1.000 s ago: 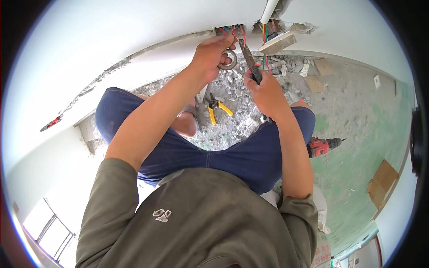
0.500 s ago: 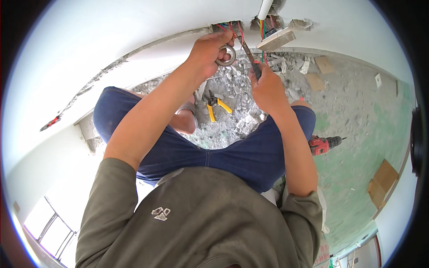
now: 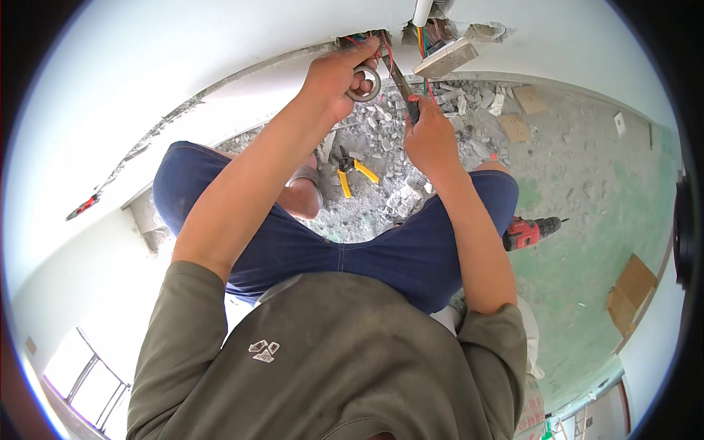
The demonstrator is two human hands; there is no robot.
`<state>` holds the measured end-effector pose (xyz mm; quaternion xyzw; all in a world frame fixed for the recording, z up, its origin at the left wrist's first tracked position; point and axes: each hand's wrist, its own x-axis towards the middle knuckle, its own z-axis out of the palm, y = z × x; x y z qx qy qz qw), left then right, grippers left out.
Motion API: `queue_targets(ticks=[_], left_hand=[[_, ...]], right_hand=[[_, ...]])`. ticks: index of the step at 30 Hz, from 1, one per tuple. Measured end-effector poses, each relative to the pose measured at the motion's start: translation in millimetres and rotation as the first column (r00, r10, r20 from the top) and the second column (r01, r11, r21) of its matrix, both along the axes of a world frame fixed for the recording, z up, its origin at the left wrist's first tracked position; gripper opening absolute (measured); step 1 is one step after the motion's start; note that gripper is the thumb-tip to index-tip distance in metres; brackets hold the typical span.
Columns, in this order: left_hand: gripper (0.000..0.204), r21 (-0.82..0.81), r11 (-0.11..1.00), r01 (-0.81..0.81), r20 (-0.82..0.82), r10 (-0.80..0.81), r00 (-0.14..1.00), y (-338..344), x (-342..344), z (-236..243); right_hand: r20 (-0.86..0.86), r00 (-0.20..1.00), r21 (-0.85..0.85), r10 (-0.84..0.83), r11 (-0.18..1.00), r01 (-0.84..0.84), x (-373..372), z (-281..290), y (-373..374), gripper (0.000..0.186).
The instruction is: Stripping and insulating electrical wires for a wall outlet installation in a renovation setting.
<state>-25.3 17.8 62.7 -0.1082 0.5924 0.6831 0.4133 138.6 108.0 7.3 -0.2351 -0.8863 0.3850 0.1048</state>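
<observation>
- Currently, the left hand (image 3: 345,72) curls its fingers around a gray tape roll (image 3: 377,86), near red wires (image 3: 389,51).
- Right hand (image 3: 431,137) grips a flat-bladed tool (image 3: 399,80) by its dark handle (image 3: 413,112).

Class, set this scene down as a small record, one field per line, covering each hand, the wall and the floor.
Left hand: fingers curled round a grey ring, close to red wires
Right hand: grips a long, narrow tool, its far end near those wires
Wall: broken openings with wires; a pale rectangular panel beside the right-hand one
Floor, centre: yellow-handled pliers by grey rubble
Floor, right: red drill; farther off, folded cardboard
</observation>
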Motion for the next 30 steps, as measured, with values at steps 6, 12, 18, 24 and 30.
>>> queue_targets(ticks=[6, 12, 18, 24, 30], left_hand=[[0.018, -0.029, 0.997, -0.068, 0.028, 0.069, 0.997, 6, 2, 1], [0.016, 0.094, 0.994, 0.06, -0.007, -0.06, 0.998, -7, -1, -6], [0.018, 0.089, 0.988, 0.127, -0.066, -0.122, 0.99, -13, -2, -7], [0.022, -0.005, 0.992, 0.128, -0.16, -0.127, 0.979, -7, 5, -8], [0.029, -0.109, 0.977, 0.184, -0.237, -0.205, 0.95, -10, 2, -12]], right_hand=[[0.016, 0.998, 0.037, -0.06, 0.998, 0.06, -4, -5, -8, 0.031], [0.049, 0.995, -0.151, -0.083, 0.984, 0.09, -6, 2, -20, 0.029], [-0.002, 0.999, -0.216, -0.04, 0.976, 0.039, -3, 8, -15, 0.029], [0.147, 0.989, -0.423, -0.006, 0.903, 0.068, -3, 23, -12, 0.03], [0.135, 0.989, -0.411, 0.055, 0.912, 0.005, -1, 31, 0, 0.027]])
